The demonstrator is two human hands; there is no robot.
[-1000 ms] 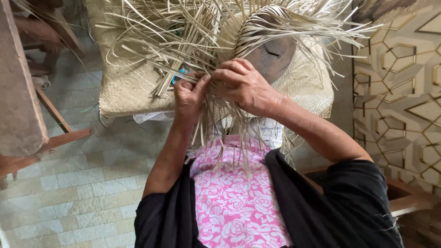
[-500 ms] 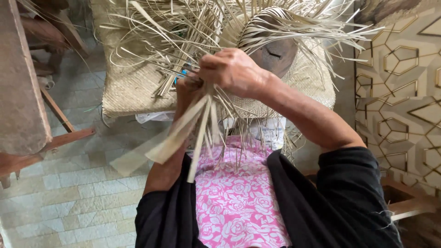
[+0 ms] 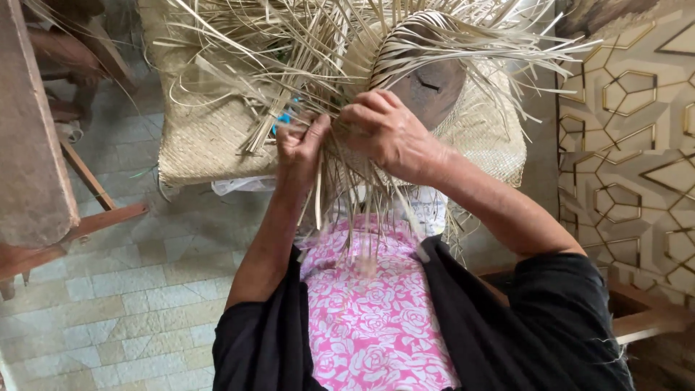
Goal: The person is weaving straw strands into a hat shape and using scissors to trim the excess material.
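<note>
Both hands meet at the middle of the view, working into a half-woven straw piece (image 3: pixel 405 58); the left hand (image 3: pixel 300 145) is closed around a bundle of pale straw strips (image 3: pixel 340 210), its fingertips blurred and partly buried in the strands; the right hand (image 3: pixel 387 130) is curled over the same bundle, knuckles up, its fingertips hidden beneath the straw. Loose strip ends hang below the hands over a pink flowered cloth (image 3: pixel 369 318); others fan out above and to either side, cut off by the top edge. Just above the right hand a dark rounded wooden form (image 3: pixel 434 87) shows through the weave, mostly covered. A small blue object (image 3: pixel 284 117) lies just above the left hand, too hidden to identify. Behind the hands rests a woven mat (image 3: pixel 210 137); a wooden frame (image 3: pixel 43 188) stands well to the left, cut off.
</note>
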